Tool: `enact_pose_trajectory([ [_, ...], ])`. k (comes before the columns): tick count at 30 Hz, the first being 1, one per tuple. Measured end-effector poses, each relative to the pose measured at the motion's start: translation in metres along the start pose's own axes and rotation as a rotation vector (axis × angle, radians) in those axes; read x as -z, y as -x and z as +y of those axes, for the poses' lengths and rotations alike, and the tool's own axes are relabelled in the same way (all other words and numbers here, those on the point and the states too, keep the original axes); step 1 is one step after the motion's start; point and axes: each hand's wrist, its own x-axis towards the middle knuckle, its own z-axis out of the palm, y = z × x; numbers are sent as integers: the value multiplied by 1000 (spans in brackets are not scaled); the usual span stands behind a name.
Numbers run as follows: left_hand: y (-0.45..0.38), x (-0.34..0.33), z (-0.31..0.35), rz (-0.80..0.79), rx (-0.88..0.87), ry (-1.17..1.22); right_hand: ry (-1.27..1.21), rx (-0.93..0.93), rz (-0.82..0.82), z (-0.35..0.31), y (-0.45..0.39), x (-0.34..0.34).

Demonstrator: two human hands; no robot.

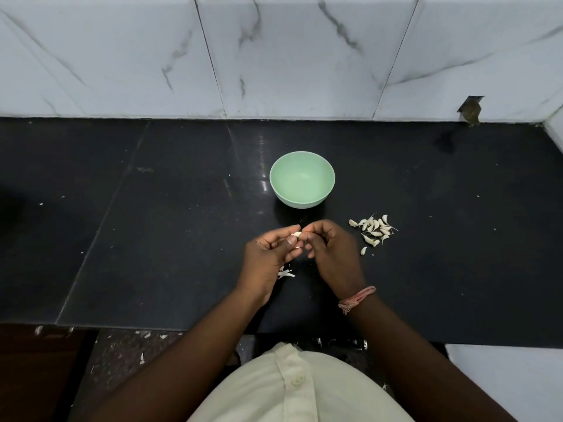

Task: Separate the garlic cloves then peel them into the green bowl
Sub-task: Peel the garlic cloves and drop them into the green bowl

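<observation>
Garlic clove in hand: small white garlic clove [296,234], pinched between both hands at mid-frame, just below the bowl
Left hand: left hand [272,253], fingers curled, thumb and fingertips gripping the clove from the left
Right hand: right hand [332,250], fingers curled, fingertips pinching the clove's right end; knuckles touching the left hand's fingers
Wrist: pink thread band [356,298] tied round the right wrist
Peel scraps: thin white strips of garlic skin [285,273] on the counter, partly hidden under the left hand
Loose cloves: pile of small white unpeeled garlic cloves [374,229] right of the hands, one clove lying apart at the pile's lower left
Bowl: round pale green plastic bowl [302,179], upright, centre of frame, just above the hands, near the pile; nothing seen inside
Counter: black polished stone countertop [152,223] under everything, dotted with white flecks
Wall: white marble-veined tiles [289,56] across the upper frame
Clothing: cream buttoned shirt [292,388] at bottom centre
</observation>
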Motion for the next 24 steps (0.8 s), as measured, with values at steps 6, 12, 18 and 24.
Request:
enact_pose_trajectory([
  [6, 2, -5, 4, 14, -26, -70, 94, 6, -100, 5, -6, 1],
  [12, 4, -12, 0, 57, -7, -29, 176, 35, -136, 9, -4, 2],
  [18, 2, -18, -7, 150, -7, -23, 230, 22, -2, 8, -1, -5],
  [24, 4, -18, -16, 214, -2, -28, 269, 36, 25, 9, 5, -11],
])
